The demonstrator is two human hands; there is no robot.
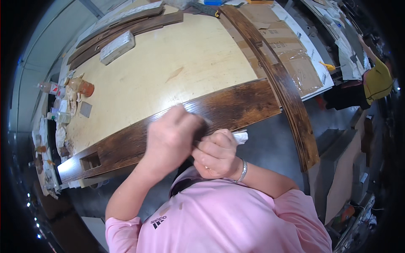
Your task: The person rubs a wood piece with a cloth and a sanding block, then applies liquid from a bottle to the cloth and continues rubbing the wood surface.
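Note:
A long dark brown wooden board with a glossy grain lies across the near edge of the table. Near its left end is a rectangular cut-out. My left hand is curled into a fist over the middle of the board; whatever it grips is hidden by the fingers. Close beside it, just off the board's near edge, my right hand is closed too. A white crumpled piece, cloth or paper, sticks out from behind the right hand's fingers. The two hands nearly touch.
Long dark strips run along the table's right side, beside flattened cardboard. A wrapped block and stacked boards lie at the far left. Bottles stand along the left edge. Another person is at far right.

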